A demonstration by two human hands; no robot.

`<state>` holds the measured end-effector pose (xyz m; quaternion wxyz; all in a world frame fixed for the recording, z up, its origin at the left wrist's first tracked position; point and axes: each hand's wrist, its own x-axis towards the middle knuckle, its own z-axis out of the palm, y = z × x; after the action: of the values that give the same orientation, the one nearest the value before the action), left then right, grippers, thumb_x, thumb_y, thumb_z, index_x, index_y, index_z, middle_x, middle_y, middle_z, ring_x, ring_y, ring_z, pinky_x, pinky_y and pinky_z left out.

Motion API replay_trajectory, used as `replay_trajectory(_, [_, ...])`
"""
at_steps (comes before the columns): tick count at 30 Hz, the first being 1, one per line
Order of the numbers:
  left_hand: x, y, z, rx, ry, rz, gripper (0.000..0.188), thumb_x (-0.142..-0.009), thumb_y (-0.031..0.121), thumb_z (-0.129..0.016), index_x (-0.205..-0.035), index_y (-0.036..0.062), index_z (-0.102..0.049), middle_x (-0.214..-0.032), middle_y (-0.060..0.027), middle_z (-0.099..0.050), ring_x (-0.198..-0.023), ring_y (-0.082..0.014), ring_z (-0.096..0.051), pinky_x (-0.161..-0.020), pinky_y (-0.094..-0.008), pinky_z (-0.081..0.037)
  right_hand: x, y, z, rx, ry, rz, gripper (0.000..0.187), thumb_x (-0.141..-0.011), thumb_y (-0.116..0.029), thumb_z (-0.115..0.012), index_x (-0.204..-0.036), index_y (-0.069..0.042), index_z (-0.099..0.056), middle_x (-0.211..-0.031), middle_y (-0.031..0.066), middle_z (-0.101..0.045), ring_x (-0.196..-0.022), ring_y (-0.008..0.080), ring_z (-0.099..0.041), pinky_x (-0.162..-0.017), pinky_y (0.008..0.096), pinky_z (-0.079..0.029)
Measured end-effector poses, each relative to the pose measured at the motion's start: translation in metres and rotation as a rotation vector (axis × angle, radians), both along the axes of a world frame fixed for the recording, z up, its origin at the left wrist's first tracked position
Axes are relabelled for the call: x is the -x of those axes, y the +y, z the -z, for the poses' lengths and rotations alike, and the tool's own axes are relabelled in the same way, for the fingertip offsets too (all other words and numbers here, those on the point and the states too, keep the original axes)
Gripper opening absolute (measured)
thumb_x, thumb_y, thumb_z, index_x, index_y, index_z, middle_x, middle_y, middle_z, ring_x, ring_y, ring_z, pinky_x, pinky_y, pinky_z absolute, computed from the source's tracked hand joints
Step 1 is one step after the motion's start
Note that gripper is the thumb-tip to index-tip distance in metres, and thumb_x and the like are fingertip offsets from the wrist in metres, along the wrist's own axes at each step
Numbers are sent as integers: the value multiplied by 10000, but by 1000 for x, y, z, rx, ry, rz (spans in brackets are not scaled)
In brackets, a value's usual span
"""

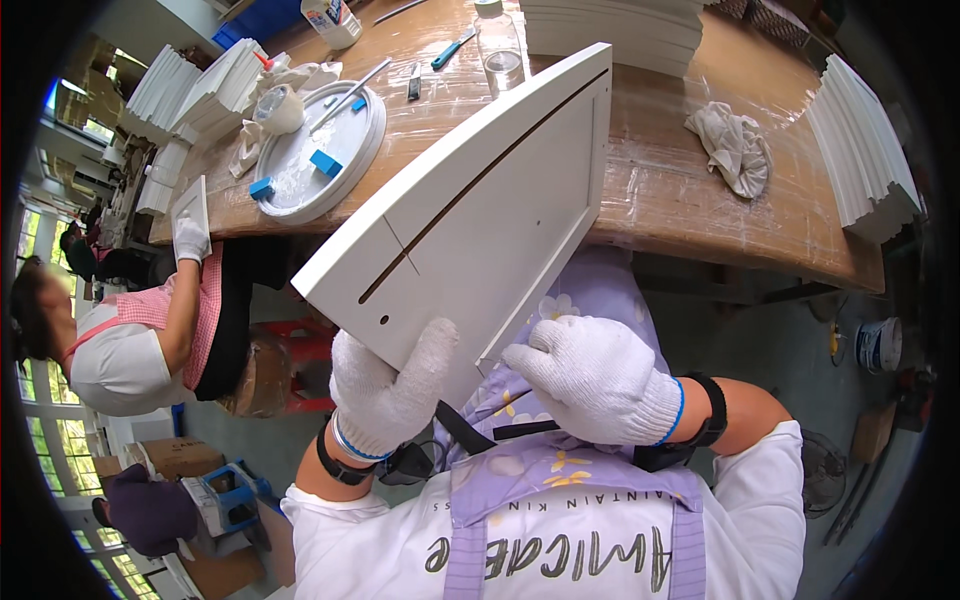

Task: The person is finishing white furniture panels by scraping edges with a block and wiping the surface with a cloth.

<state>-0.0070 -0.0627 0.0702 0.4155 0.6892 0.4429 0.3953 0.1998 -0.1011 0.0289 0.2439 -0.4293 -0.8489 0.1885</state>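
A white panel point(500, 205) with a long dark slot and a small hole near one corner is held up at a tilt before me, overlapping the table's front edge. My left hand point(392, 385), in a white knit glove, grips its near left end, thumb on the broad face and fingers hidden behind. Close to the panel's near right edge is my right hand point(592, 378), also gloved, with its fingers curled together. Whatever its fingertips may pinch is too small to make out.
On the wooden table point(640, 170) a round white lid point(285, 185) carries blue blocks point(325, 163). Beyond lie a clear bottle point(499, 55), a blue-handled knife point(453, 49) and a crumpled cloth point(733, 147). White stacks point(862, 150) stand right and behind. A co-worker point(140, 345) sits at left holding a white piece.
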Motion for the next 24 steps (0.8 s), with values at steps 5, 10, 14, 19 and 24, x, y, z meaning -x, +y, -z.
replay_trajectory(5, [2, -1, 2, -66, -2, 19, 249, -878, 61, -610, -1102, -43, -576, -971, -96, -648, -860, -147, -610, -772, -283, -478, -3, 2, -12, 73, -121, 25, 335, -734, -111, -666, -1062, -59, -624, -836, 118, -576, -764, 289, -621, -618, 411, -512])
replay_trajectory(10, [3, 0, 5, -89, -11, 31, 249, -878, 54, -607, -1106, -43, -573, -965, -95, -649, -855, -145, -613, -765, -279, -480, -2, 2, -11, 143, -134, -10, 371, -720, -160, -704, -1061, -49, -610, -910, 127, -597, -829, 291, -642, -684, 408, -538])
replay_trajectory(14, [4, -1, 6, -56, -43, 25, 244, -875, 48, -609, -1098, -44, -573, -960, -96, -648, -848, -145, -614, -758, -274, -480, 0, 0, -7, 85, -118, 32, 324, -738, -105, -651, -1058, -62, -622, -835, 118, -577, -765, 296, -627, -631, 414, -512])
replay_trajectory(19, [2, 3, 6, -165, -48, 40, 201, -870, 19, -616, -1059, -51, -613, -891, -118, -694, -771, -156, -669, -683, -282, -527, -1, 3, -4, -2, -84, 32, 304, -753, -64, -619, -1056, -76, -632, -767, 111, -559, -707, 296, -610, -570, 418, -491])
replay_trajectory(24, [-1, 1, 6, -144, -64, 22, 192, -878, 28, -618, -1053, -51, -612, -905, -118, -694, -789, -153, -671, -695, -276, -527, 0, 2, -6, 7, -62, -3, 287, -770, -61, -617, -1055, -79, -650, -763, 104, -570, -711, 294, -616, -570, 408, -489])
